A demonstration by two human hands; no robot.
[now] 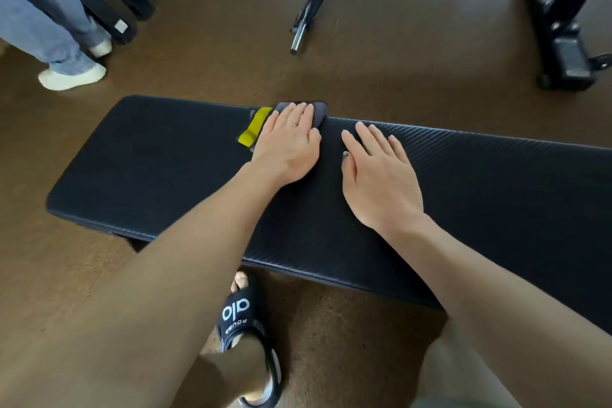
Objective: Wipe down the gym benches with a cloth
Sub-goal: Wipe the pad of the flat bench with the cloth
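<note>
A long black padded gym bench [159,162] runs across the view from left to right. My left hand [286,146] lies flat with straight fingers on a grey cloth [319,113] with a yellow patch [253,131], pressing it against the bench's far edge. Most of the cloth is hidden under the hand. My right hand [381,179] rests flat on the bare bench pad just to the right of it, fingers spread, holding nothing.
Another person's legs in jeans and white socks [71,76] stand at the far left by black equipment legs [112,13]. A black machine frame [559,30] with a chrome bar end [297,40] stands behind the bench. My sandalled foot [246,338] is on the brown floor below.
</note>
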